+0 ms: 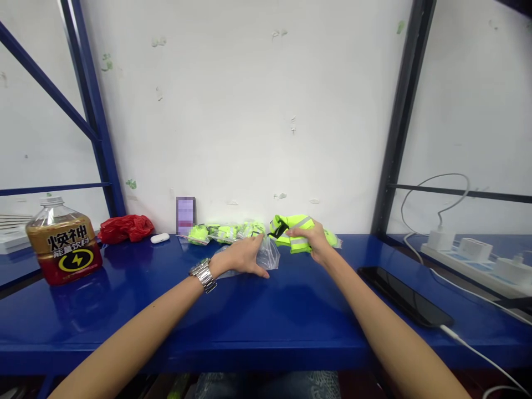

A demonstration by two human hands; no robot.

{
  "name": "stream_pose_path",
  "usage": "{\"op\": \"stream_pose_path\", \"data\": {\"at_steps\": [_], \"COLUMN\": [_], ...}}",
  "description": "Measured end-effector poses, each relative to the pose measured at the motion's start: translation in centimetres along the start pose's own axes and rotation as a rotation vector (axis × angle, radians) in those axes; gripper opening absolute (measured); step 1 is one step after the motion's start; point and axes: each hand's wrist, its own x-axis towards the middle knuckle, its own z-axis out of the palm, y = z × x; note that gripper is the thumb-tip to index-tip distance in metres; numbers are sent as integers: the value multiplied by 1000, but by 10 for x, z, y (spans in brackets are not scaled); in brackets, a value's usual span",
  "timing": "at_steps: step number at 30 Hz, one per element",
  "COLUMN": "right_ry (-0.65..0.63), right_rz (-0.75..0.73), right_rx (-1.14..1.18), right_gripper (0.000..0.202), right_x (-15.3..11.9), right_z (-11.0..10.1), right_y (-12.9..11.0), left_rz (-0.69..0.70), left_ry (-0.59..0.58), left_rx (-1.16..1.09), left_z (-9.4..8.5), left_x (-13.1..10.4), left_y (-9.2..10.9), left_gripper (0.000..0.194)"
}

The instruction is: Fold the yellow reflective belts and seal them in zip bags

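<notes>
A folded neon-yellow reflective item [300, 244] is gripped in my right hand [312, 239], held just above the table's back part. My left hand [244, 256], with a metal watch on the wrist, has its fingers and thumb apart over a clear plastic bag [268, 256] lying on the blue table [266, 321]. Behind my left hand, several yellow reflective bundles [226, 233] in clear plastic lie along the wall. Another yellow bundle [331, 239] sits behind my right hand, partly hidden.
At the left stand a large drink bottle [66, 244], a red plastic bag [127, 228] and a white case [160, 238]. An upright phone [185, 215] leans on the wall. At the right lie a black phone [405, 296] with its cable and a power strip [469, 266].
</notes>
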Motion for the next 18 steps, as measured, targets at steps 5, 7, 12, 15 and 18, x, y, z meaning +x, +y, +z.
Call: {"op": "stream_pose_path", "data": {"at_steps": [5, 7, 12, 15, 18], "right_ry": [-62, -99, -166, -207, -276], "right_rz": [96, 110, 86, 103, 151], "right_rx": [31, 37, -5, -24, -27], "right_gripper": [38, 40, 44, 43, 41], "right_x": [-4, -5, -7, -9, -13], "right_z": [4, 6, 10, 10, 11], "right_y": [2, 4, 9, 11, 12], "left_rz": [-93, -86, -40, -8, 20], "left_ry": [364, 413, 450, 452, 450], "left_rx": [313, 361, 385, 377, 341], "left_z": [5, 3, 2, 6, 9], "left_x": [-10, -12, -13, -13, -14], "left_y": [-6, -4, 2, 3, 5], "left_gripper": [101, 96, 86, 84, 85]}}
